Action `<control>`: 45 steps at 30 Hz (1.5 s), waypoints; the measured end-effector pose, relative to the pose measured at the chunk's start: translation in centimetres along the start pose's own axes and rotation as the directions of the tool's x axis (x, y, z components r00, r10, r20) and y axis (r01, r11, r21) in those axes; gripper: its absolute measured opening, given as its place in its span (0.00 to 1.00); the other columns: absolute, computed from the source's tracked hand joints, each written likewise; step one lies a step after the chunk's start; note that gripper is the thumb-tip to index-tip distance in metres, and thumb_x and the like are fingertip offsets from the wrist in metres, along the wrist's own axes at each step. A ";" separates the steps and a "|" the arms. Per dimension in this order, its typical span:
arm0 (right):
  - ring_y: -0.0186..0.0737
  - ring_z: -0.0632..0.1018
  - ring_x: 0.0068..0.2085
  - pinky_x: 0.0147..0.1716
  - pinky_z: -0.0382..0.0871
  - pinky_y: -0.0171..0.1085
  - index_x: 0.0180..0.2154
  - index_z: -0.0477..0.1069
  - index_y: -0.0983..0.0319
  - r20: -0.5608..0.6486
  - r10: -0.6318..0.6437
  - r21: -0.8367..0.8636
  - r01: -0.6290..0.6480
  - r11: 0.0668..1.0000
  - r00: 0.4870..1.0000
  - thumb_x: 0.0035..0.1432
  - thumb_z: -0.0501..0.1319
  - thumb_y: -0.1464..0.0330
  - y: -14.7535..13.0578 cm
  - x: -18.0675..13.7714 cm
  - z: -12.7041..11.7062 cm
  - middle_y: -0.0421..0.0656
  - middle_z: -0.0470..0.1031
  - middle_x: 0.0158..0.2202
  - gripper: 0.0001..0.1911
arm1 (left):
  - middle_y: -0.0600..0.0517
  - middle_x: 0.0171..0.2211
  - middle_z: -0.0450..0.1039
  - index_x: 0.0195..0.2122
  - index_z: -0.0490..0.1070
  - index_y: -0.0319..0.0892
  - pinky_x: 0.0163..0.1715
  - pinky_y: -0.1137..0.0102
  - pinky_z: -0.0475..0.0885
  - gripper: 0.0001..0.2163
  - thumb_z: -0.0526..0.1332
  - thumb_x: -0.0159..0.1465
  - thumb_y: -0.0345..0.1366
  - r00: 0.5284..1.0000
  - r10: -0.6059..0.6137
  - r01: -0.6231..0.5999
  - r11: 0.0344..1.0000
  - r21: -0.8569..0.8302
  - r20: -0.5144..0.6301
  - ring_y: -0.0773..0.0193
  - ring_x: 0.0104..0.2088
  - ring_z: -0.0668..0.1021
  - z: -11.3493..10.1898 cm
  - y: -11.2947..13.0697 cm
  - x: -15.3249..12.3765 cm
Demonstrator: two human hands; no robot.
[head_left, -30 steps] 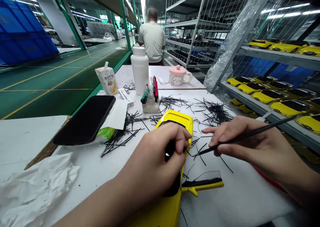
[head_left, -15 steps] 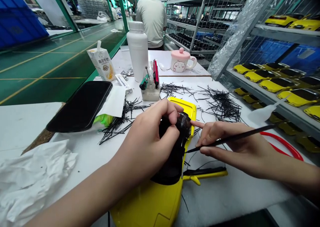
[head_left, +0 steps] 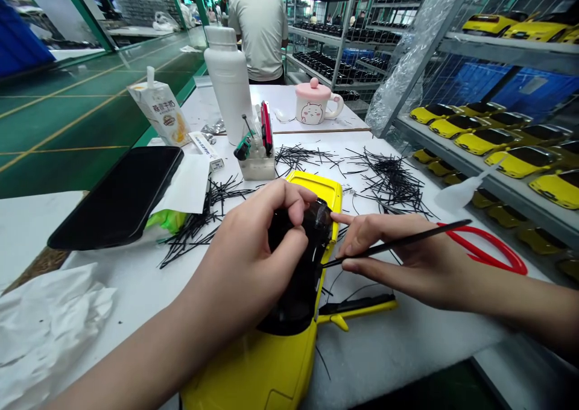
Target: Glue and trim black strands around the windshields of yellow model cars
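Observation:
A yellow toy car body (head_left: 271, 350) with a black glossy cabin (head_left: 298, 277) lies lengthwise on the white table (head_left: 407, 343). My left hand (head_left: 253, 259) is curled over the black cabin, thumb and fingers pressing on its top. My right hand (head_left: 398, 259) pinches a thin black stick (head_left: 407, 241) whose tip touches the cabin's right edge; its forefinger points at the cabin. A yellow car door (head_left: 357, 307) sticks out to the right below the stick.
Several loose black strips (head_left: 389, 181) are scattered behind the car. A black phone (head_left: 117, 196), drink carton (head_left: 160, 111), white bottle (head_left: 228, 81), pen box (head_left: 257, 157), pink mug (head_left: 314, 102) and red scissors (head_left: 488, 250) lie around. Shelves with yellow cars (head_left: 511, 157) stand right. A person (head_left: 257, 27) stands behind.
My left hand shifted from gripping the car's side onto the top of the black cabin. My right hand brought the stick's tip in against the cabin. The view tilted down.

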State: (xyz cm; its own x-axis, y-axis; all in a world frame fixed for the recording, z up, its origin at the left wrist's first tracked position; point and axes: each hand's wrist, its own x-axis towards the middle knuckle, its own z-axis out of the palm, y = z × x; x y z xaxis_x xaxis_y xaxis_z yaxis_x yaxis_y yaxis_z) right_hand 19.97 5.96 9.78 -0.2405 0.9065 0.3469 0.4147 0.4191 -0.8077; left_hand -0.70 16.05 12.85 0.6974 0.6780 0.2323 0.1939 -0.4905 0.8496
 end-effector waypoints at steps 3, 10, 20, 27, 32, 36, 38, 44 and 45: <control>0.34 0.80 0.39 0.62 0.71 0.41 0.38 0.73 0.59 0.015 0.015 0.001 -0.015 1.000 1.000 0.67 0.66 0.71 -0.1 0.2 -0.2 0.37 0.79 0.36 0.04 | 0.51 0.43 0.77 0.30 0.58 0.46 0.42 0.62 0.69 0.08 0.56 0.65 0.29 1.000 0.001 -0.001 1.000 -0.011 -0.001 0.54 0.49 0.78 0.0 0.0 0.0; 0.32 0.79 0.44 0.54 0.74 0.32 0.40 0.74 0.57 0.071 0.085 0.101 -0.092 0.991 0.994 0.68 0.66 0.69 -0.1 0.6 -0.6 0.36 0.80 0.39 0.02 | 0.51 0.43 0.77 0.30 0.59 0.47 0.42 0.62 0.68 0.08 0.56 0.64 0.28 1.000 0.010 -0.010 1.000 0.000 0.003 0.54 0.50 0.78 0.0 0.0 0.1; 0.32 0.80 0.43 0.49 0.75 0.31 0.40 0.74 0.58 0.050 0.109 0.081 -0.113 0.990 0.993 0.66 0.67 0.69 0.0 0.7 -0.5 0.36 0.80 0.38 0.02 | 0.53 0.42 0.77 0.30 0.58 0.47 0.42 0.64 0.68 0.09 0.56 0.64 0.27 1.000 0.017 -0.017 1.000 -0.009 0.014 0.57 0.49 0.78 -0.1 0.1 0.0; 0.32 0.81 0.41 0.47 0.77 0.32 0.39 0.76 0.58 0.010 0.105 0.091 -0.106 0.990 0.994 0.65 0.69 0.69 0.1 0.7 -0.7 0.36 0.82 0.37 0.03 | 0.53 0.41 0.77 0.30 0.59 0.46 0.44 0.65 0.68 0.09 0.56 0.64 0.25 1.000 0.024 -0.024 1.000 -0.009 0.010 0.60 0.49 0.78 0.1 0.0 0.1; 0.33 0.82 0.40 0.45 0.77 0.32 0.37 0.77 0.59 -0.027 0.114 0.112 -0.110 0.988 0.993 0.64 0.70 0.70 0.0 0.8 -0.6 0.37 0.82 0.36 0.03 | 0.53 0.42 0.76 0.30 0.60 0.46 0.45 0.65 0.69 0.09 0.56 0.63 0.25 0.999 0.037 -0.037 0.999 0.001 0.013 0.60 0.49 0.78 0.1 0.0 0.0; 0.34 0.82 0.40 0.47 0.77 0.33 0.37 0.78 0.59 -0.019 0.115 0.099 -0.113 0.989 0.993 0.64 0.70 0.70 0.0 0.8 -0.5 0.37 0.82 0.36 0.03 | 0.53 0.41 0.76 0.30 0.59 0.46 0.45 0.63 0.69 0.09 0.56 0.64 0.26 0.999 0.029 -0.029 1.000 0.000 0.014 0.59 0.48 0.79 0.0 0.1 -0.1; 0.33 0.82 0.40 0.46 0.76 0.32 0.37 0.77 0.59 -0.013 0.113 0.092 -0.111 0.990 0.994 0.64 0.69 0.69 0.1 0.9 -0.5 0.36 0.82 0.36 0.02 | 0.53 0.41 0.76 0.30 0.59 0.46 0.44 0.63 0.69 0.09 0.56 0.64 0.26 0.999 0.030 -0.030 1.000 -0.003 0.015 0.59 0.48 0.79 0.0 0.1 -0.1; 0.32 0.81 0.41 0.48 0.74 0.32 0.37 0.76 0.59 0.001 0.120 0.063 -0.120 0.991 0.993 0.66 0.68 0.69 0.0 0.8 -0.3 0.35 0.81 0.36 0.03 | 0.53 0.42 0.77 0.30 0.59 0.46 0.45 0.63 0.69 0.09 0.56 0.64 0.26 0.999 0.029 -0.029 1.000 -0.003 0.016 0.58 0.49 0.78 0.2 -0.1 0.1; 0.32 0.81 0.41 0.47 0.74 0.32 0.37 0.76 0.59 0.003 0.124 0.057 -0.124 0.991 0.992 0.66 0.68 0.70 0.0 0.8 -0.3 0.36 0.81 0.36 0.03 | 0.53 0.42 0.77 0.30 0.59 0.46 0.45 0.63 0.69 0.09 0.56 0.64 0.27 0.999 0.027 -0.027 1.000 -0.001 0.018 0.58 0.50 0.78 0.2 -0.1 0.1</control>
State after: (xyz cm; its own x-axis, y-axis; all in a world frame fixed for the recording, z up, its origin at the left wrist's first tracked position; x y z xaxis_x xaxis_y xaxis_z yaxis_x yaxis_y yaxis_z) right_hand 20.02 6.70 10.21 -0.1895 0.9514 0.2426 0.3909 0.2998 -0.8703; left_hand -0.53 16.06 12.75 0.7147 0.6546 0.2465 0.1745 -0.5082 0.8434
